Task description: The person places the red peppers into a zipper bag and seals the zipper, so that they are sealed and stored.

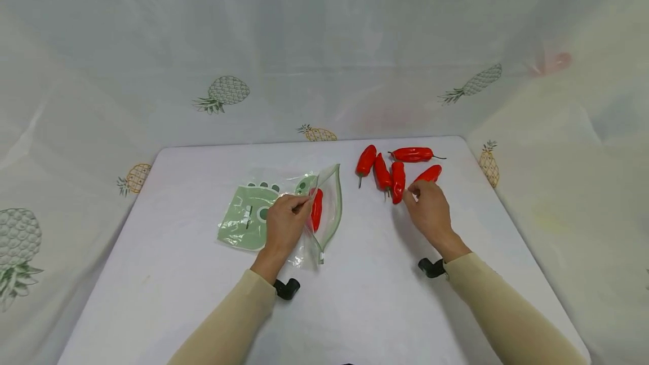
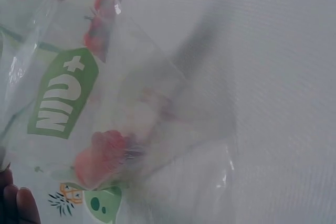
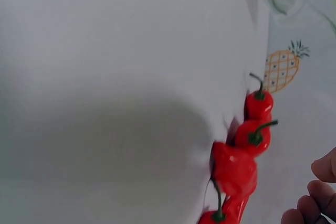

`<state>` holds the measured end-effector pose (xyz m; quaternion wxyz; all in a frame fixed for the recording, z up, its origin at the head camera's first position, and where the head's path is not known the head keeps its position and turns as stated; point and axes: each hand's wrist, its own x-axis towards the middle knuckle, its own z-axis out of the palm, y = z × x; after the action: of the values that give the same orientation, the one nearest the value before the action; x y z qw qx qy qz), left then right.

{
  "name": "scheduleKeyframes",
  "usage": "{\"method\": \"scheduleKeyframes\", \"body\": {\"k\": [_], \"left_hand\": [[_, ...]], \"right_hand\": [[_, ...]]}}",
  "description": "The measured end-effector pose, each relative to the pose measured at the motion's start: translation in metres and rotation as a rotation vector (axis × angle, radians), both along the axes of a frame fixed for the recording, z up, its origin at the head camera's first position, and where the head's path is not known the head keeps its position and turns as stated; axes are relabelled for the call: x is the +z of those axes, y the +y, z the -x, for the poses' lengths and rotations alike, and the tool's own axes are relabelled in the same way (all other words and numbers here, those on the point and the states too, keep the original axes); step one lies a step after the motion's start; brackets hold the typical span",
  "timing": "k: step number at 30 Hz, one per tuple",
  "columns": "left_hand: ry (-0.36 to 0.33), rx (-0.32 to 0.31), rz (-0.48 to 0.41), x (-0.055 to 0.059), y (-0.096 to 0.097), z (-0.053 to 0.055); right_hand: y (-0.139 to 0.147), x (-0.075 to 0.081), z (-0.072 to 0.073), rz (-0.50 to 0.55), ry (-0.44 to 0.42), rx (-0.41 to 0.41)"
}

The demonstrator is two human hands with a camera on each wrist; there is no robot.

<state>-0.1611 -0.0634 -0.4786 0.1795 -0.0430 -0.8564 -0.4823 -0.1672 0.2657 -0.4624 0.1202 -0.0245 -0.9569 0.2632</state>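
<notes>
Near five long red peppers, the right hand gapes narrowly; the left hand pinches one green-printed clear plastic bag (one red pepper inside, axis roughly fore-and-aft).

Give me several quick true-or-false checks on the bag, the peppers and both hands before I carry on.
1. The left hand pinches the bag. True.
2. The bag is empty. False: a red pepper is inside it.
3. The right hand is inside the bag. False: it is over beside the loose peppers.
4. All the loose peppers are red. True.
5. Only two peppers lie loose. False: five do.
6. The bag gapes open. True.
</notes>
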Motion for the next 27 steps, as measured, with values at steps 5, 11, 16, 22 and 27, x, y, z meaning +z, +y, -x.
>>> {"method": "scheduleKeyframes", "body": {"k": [5,11,16,22,27], "left_hand": [[-0.012,-0.001,0.014,0.001,-0.001,-0.001],[-0.007,0.000,0.022,0.001,-0.002,-0.003],[0.000,0.001,0.017,0.002,-0.003,-0.004],[-0.005,0.001,0.006,0.002,-0.004,-0.004],[0.004,0.004,0.028,0.001,-0.004,-0.005]], "right_hand": [[0.020,0.001,0.004,-0.084,0.054,0.012],[0.043,-0.001,0.011,-0.235,0.132,0.045],[0.065,-0.006,0.022,-0.424,0.233,0.133],[0.088,-0.008,0.034,-0.499,0.311,0.257],[0.098,-0.008,0.042,-0.538,0.291,0.303]]}}
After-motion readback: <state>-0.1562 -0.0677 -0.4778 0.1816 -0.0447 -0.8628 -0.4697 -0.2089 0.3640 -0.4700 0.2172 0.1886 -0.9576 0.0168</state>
